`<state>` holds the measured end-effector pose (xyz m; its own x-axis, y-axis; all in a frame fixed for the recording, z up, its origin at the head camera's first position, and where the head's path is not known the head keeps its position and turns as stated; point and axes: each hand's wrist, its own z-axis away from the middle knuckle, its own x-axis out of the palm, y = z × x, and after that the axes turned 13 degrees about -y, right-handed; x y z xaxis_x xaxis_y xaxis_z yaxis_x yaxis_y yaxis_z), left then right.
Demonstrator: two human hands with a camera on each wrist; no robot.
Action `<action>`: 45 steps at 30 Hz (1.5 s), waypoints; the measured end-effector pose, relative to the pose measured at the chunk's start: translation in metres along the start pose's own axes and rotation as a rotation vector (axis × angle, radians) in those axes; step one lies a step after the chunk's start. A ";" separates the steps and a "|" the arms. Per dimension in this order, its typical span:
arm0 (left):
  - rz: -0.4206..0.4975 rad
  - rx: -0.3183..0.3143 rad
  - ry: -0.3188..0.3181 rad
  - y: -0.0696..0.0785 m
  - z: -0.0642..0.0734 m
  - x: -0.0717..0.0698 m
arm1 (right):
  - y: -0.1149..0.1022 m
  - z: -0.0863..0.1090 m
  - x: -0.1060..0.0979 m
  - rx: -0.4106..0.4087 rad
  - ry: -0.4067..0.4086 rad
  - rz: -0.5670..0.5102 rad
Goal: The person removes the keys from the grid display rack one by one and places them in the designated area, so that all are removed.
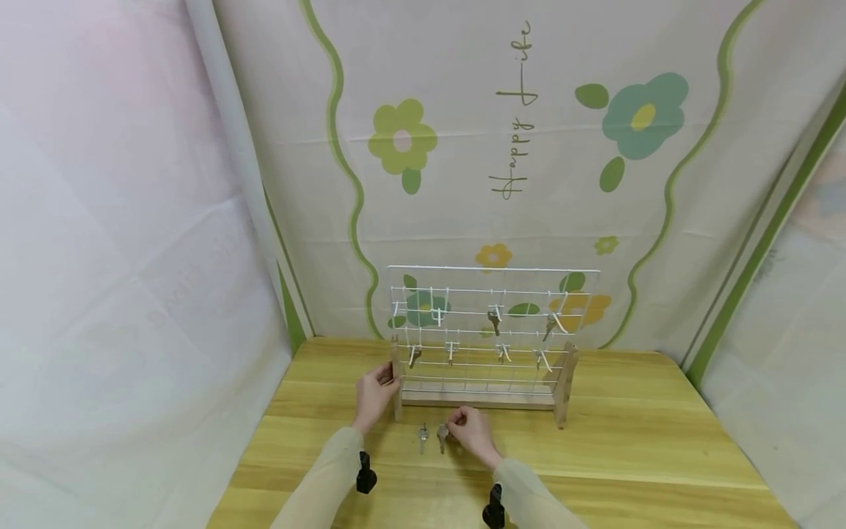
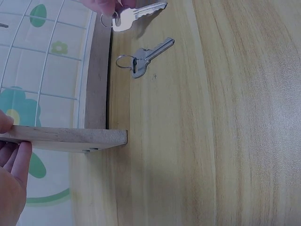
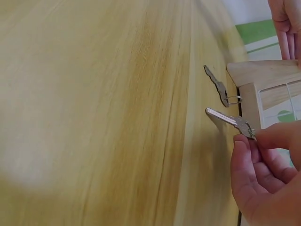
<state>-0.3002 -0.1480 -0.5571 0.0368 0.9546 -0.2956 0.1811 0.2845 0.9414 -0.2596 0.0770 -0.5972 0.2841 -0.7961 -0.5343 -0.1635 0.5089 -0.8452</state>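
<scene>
A white wire-grid rack with hooks stands on a wooden base (image 1: pixel 476 397). My left hand (image 1: pixel 374 395) grips its left wooden side post (image 2: pixel 70 135), fingers and thumb on either side of the board. In front of the rack, my right hand (image 1: pixel 474 436) pinches the ring of a silver key (image 3: pixel 237 122) between thumb and forefinger. That key's blade points away from the fingertips, just above the table. Beside it a second silver key (image 2: pixel 153 56) with a ring lies flat on the wood, touched by neither hand.
Several keys hang on the rack's hooks, among them a dark key (image 1: pixel 493 322) in the upper row and another key (image 1: pixel 414 357) at lower left. The wooden table (image 1: pixel 634 433) reaches a flower-printed curtain (image 1: pixel 456 213) behind the rack. White curtains hang at both sides.
</scene>
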 end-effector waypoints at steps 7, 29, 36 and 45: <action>0.022 0.008 -0.001 0.000 0.000 0.001 | 0.002 -0.003 0.003 0.006 0.005 -0.031; 0.039 0.013 0.011 0.000 -0.001 0.001 | 0.001 -0.002 0.004 -0.006 -0.005 0.030; 0.021 0.013 0.019 -0.002 -0.001 0.000 | 0.002 -0.001 0.005 0.005 -0.022 0.036; 0.017 -0.014 0.007 0.000 0.001 0.001 | 0.000 0.001 0.000 -0.007 -0.018 0.032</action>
<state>-0.2988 -0.1475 -0.5572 0.0326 0.9599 -0.2783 0.1663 0.2693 0.9486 -0.2583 0.0773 -0.5976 0.2958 -0.7734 -0.5606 -0.1791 0.5316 -0.8279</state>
